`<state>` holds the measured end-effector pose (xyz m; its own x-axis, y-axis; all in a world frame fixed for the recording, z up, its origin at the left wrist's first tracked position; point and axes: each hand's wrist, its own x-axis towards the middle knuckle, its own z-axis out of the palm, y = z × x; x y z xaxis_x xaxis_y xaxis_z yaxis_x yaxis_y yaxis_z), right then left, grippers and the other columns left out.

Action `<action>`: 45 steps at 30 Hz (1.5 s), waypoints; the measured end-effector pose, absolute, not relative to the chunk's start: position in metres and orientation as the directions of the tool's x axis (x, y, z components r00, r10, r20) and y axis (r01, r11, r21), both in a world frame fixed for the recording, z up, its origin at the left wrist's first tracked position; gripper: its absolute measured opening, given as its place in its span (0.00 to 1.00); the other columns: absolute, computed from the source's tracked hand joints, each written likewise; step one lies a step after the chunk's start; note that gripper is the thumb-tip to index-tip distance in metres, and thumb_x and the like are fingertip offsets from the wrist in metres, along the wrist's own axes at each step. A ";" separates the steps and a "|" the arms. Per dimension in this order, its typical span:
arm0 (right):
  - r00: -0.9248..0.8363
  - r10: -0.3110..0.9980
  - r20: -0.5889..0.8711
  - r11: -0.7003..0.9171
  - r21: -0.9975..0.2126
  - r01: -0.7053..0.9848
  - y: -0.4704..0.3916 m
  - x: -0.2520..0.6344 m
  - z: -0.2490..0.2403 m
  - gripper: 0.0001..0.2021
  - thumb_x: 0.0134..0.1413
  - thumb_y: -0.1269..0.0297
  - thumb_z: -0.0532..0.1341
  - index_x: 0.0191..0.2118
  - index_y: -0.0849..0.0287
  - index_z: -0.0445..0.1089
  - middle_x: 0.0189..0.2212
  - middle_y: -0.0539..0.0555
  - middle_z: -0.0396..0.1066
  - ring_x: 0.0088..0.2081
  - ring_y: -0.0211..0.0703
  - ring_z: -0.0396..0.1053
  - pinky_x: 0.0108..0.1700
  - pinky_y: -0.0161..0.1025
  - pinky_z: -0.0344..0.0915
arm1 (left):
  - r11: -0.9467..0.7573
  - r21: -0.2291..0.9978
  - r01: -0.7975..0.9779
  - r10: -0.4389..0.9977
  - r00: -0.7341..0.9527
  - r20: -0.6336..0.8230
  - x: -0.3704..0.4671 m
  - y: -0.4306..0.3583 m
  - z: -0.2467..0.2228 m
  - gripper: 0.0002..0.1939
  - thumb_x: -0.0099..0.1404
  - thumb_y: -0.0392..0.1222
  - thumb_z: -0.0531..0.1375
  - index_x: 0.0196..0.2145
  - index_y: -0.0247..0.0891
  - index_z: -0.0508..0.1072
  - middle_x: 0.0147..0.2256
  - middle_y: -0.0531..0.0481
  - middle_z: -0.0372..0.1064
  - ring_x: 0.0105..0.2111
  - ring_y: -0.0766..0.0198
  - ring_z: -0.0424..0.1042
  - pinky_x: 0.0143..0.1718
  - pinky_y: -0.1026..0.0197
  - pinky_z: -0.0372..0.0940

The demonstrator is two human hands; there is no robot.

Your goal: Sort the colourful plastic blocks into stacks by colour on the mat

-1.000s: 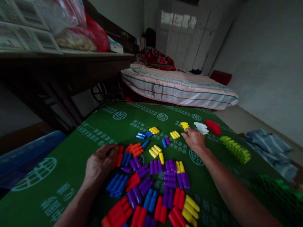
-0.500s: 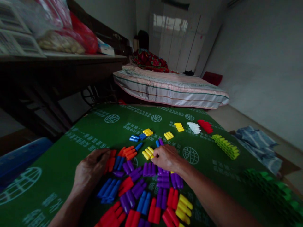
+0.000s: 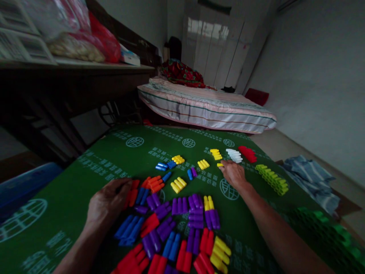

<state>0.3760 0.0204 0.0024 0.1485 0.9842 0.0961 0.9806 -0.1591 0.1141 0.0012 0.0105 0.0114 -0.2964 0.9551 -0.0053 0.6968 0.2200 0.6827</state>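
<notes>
My left hand (image 3: 110, 199) rests at the left of the pile, its fingers curled on an orange bullet-shaped building block (image 3: 133, 193). Further out, my right hand (image 3: 234, 175) pinches a small yellow building block (image 3: 220, 165) just in front of the white blocks (image 3: 234, 155). Between the hands lie purple blocks (image 3: 180, 205), blue blocks (image 3: 129, 229), red blocks (image 3: 150, 224) and a joined yellow-and-purple block (image 3: 211, 212). A loose yellow block (image 3: 178, 185) and a blue-and-purple pair (image 3: 191, 173) sit beyond them.
A green printed cloth (image 3: 159, 141) covers the table. Toward its right side are red blocks (image 3: 247, 153), a lime row (image 3: 272, 179) and a green stack (image 3: 327, 232). A bed (image 3: 205, 102) stands behind, and a shelf with bags (image 3: 76, 49) is at left.
My right hand has moved away and to the right, from beside the near yellow block to the white blocks, with a yellow block in its fingers. My left hand stays nearly still.
</notes>
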 end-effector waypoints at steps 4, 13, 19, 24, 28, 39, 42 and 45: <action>0.208 0.970 0.129 -0.218 0.074 0.973 0.023 0.372 -0.002 0.17 0.64 0.54 0.50 0.45 0.57 0.71 0.42 0.58 0.74 0.42 0.45 0.72 0.38 0.36 0.62 | 0.220 0.694 0.686 0.954 -0.300 -0.006 0.004 0.010 0.013 0.28 0.48 0.59 0.50 0.40 0.42 0.74 0.43 0.46 0.74 0.46 0.53 0.71 0.47 0.56 0.64; 0.254 0.955 0.155 -0.262 0.035 0.964 0.040 0.375 -0.006 0.16 0.63 0.53 0.53 0.45 0.57 0.72 0.42 0.58 0.74 0.42 0.44 0.73 0.38 0.37 0.63 | 0.192 0.686 0.702 0.959 -0.283 0.021 0.001 0.010 0.010 0.28 0.49 0.60 0.49 0.39 0.42 0.74 0.44 0.47 0.75 0.45 0.53 0.72 0.47 0.56 0.64; 0.264 0.946 0.188 -0.275 0.034 0.961 0.048 0.376 -0.013 0.16 0.62 0.53 0.54 0.45 0.58 0.71 0.42 0.59 0.74 0.41 0.46 0.73 0.38 0.38 0.63 | 0.170 0.677 0.716 0.963 -0.267 0.041 -0.002 0.013 0.004 0.27 0.50 0.60 0.49 0.39 0.42 0.75 0.43 0.46 0.75 0.45 0.54 0.72 0.46 0.57 0.65; 0.272 0.941 0.201 -0.283 0.032 0.959 0.052 0.378 -0.017 0.16 0.62 0.53 0.55 0.46 0.58 0.70 0.42 0.59 0.75 0.41 0.47 0.73 0.37 0.38 0.63 | 0.178 0.671 0.720 0.961 -0.273 0.038 -0.002 0.014 0.003 0.27 0.51 0.60 0.49 0.39 0.42 0.75 0.44 0.46 0.75 0.45 0.54 0.72 0.47 0.57 0.65; 0.275 0.939 0.206 -0.286 0.024 0.958 0.052 0.378 -0.017 0.16 0.61 0.52 0.55 0.45 0.57 0.71 0.42 0.59 0.75 0.41 0.46 0.73 0.38 0.37 0.63 | 0.179 0.671 0.720 0.960 -0.278 0.043 0.000 0.012 0.006 0.26 0.51 0.59 0.49 0.39 0.42 0.75 0.44 0.47 0.75 0.45 0.54 0.72 0.47 0.57 0.65; 0.133 0.981 0.142 -0.074 -0.356 0.932 0.006 0.367 -0.006 0.12 0.57 0.58 0.59 0.44 0.55 0.73 0.36 0.53 0.77 0.36 0.43 0.73 0.37 0.37 0.64 | 0.164 0.682 0.713 0.960 -0.274 0.056 0.000 0.012 0.004 0.24 0.53 0.56 0.52 0.40 0.41 0.76 0.40 0.49 0.76 0.41 0.57 0.72 0.42 0.61 0.65; -0.094 0.993 0.076 0.121 -0.619 0.776 -0.022 0.358 -0.004 0.10 0.54 0.62 0.60 0.41 0.55 0.74 0.33 0.49 0.77 0.33 0.39 0.72 0.37 0.34 0.65 | 0.126 0.682 0.720 0.960 -0.262 0.098 -0.001 0.011 0.002 0.22 0.53 0.55 0.53 0.39 0.41 0.76 0.38 0.50 0.77 0.39 0.59 0.73 0.39 0.62 0.66; -0.226 0.974 0.037 0.194 -0.657 0.728 -0.042 0.350 0.003 0.12 0.50 0.66 0.61 0.41 0.57 0.75 0.32 0.50 0.75 0.32 0.37 0.70 0.35 0.33 0.65 | 0.134 0.662 0.737 0.962 -0.258 0.092 0.000 0.010 0.004 0.23 0.55 0.55 0.52 0.40 0.40 0.76 0.40 0.48 0.76 0.40 0.58 0.73 0.40 0.62 0.66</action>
